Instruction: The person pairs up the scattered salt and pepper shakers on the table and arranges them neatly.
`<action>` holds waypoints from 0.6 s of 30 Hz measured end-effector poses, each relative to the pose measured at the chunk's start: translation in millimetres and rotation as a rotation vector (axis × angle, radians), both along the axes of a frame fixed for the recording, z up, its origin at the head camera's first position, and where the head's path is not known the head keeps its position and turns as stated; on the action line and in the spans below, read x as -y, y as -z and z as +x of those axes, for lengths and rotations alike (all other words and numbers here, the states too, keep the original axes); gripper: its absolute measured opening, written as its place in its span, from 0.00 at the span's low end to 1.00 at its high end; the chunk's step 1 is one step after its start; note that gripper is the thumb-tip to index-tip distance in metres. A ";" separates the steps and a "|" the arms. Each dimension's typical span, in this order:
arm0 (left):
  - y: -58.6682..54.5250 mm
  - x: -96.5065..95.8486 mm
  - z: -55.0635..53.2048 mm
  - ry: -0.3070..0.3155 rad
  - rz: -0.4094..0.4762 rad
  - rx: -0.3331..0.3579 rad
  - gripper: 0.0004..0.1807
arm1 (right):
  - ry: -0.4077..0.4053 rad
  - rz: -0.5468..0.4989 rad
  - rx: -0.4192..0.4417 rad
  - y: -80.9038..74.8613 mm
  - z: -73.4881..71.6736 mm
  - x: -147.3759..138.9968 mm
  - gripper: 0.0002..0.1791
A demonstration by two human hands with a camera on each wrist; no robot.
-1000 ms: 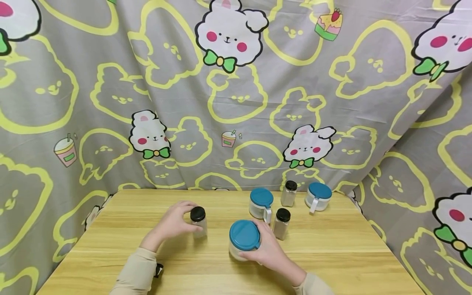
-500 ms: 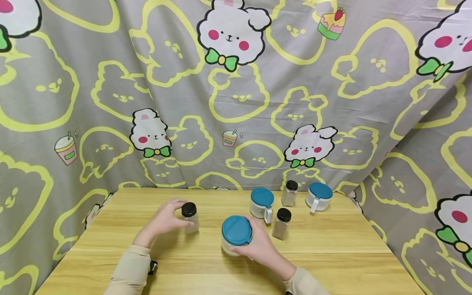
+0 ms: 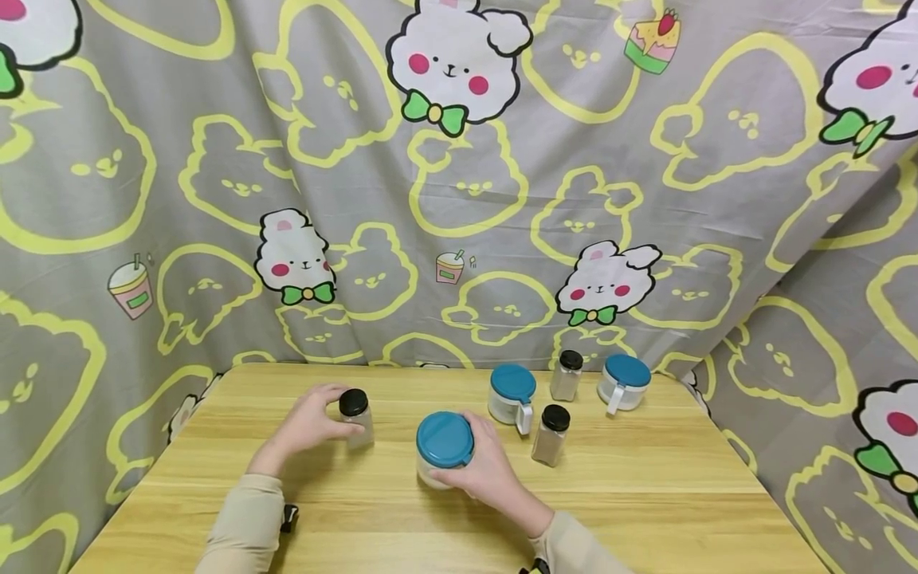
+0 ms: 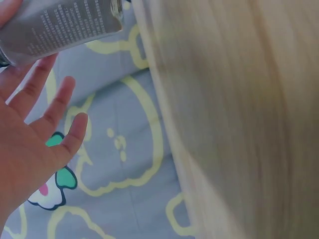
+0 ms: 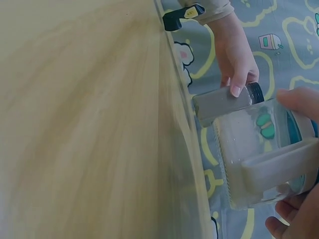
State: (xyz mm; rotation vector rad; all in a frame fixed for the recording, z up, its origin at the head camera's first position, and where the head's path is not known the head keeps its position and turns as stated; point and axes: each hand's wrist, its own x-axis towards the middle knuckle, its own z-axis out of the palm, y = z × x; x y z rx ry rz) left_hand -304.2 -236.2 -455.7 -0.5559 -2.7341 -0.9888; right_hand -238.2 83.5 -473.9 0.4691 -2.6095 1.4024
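Observation:
My left hand (image 3: 310, 421) grips a small clear spice jar with a black lid (image 3: 356, 414) between thumb and fingers. In the left wrist view the jar (image 4: 65, 27) shows rows of white print, and the other fingers are spread below it. My right hand (image 3: 491, 464) holds a round clear seasoning jar with a blue lid (image 3: 445, 442) around its side. Its pale handle (image 5: 279, 164) shows in the right wrist view, pointing toward that camera. Both jars are upright, side by side with a gap in the head view. Whether their bases touch the table cannot be told.
On the wooden table (image 3: 645, 494), to the right, stand two more blue-lidded jars (image 3: 512, 395) (image 3: 624, 384) and two black-lidded spice jars (image 3: 550, 434) (image 3: 567, 376). A patterned curtain (image 3: 473, 239) hangs behind the table's far edge and along its sides.
Both hands have moved left and slightly farther from me, each carrying its jar. The right hand's jar now stands apart from the group on the right. The other jars have stayed put.

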 end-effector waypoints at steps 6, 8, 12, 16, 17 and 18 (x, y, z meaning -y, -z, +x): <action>-1.4 9.7 -0.6 -0.019 0.004 0.005 0.39 | 0.006 -0.012 -0.007 -1.6 -3.0 13.1 0.53; -1.5 12.8 -0.9 -0.018 0.011 0.009 0.38 | 0.006 -0.019 -0.002 -1.9 -4.5 17.5 0.54; -0.7 17.6 -1.9 -0.014 0.029 0.014 0.37 | 0.008 -0.023 0.001 -1.7 -7.3 25.2 0.54; 0.4 21.6 -2.8 -0.006 0.042 0.007 0.34 | 0.015 -0.019 0.006 -0.5 -9.4 32.1 0.54; 0.1 22.6 -2.9 -0.005 0.045 0.004 0.34 | 0.017 -0.019 0.008 -0.2 -9.9 33.8 0.54; -0.1 23.7 -3.2 -0.004 0.049 0.002 0.33 | 0.018 -0.018 0.010 0.5 -10.6 35.6 0.54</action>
